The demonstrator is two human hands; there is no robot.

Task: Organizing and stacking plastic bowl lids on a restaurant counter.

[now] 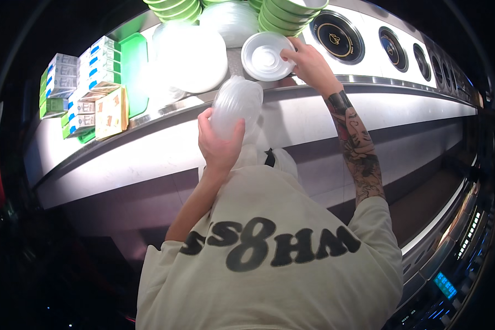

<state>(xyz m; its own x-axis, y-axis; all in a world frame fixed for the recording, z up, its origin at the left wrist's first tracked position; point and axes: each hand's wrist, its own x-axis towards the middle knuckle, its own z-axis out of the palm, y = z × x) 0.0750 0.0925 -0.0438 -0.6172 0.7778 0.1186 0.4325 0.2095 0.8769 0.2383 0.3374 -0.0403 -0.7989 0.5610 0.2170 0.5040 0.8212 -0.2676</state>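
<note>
My left hand [222,142] holds a tilted stack of translucent plastic bowls [240,103] in front of the counter edge. With thumb and fingers at its right rim, my right hand [303,60] grips a round translucent plastic bowl [266,57] over the counter; whether others are nested beneath it I cannot tell. Behind that bowl stand stacked green bowls with pale insides [282,20] and a pile of clear plastic lids or bowls [231,24]. A large white round stack [198,60], washed out by glare, lies to the left.
Stacked small cartons [103,62] and a pile of printed paper packets [110,113] stand at the left, beside a green tray [134,74]. Round dark discs with gold markings [336,38] are set along the white counter at right. A metal edge [354,79] runs along the counter's front.
</note>
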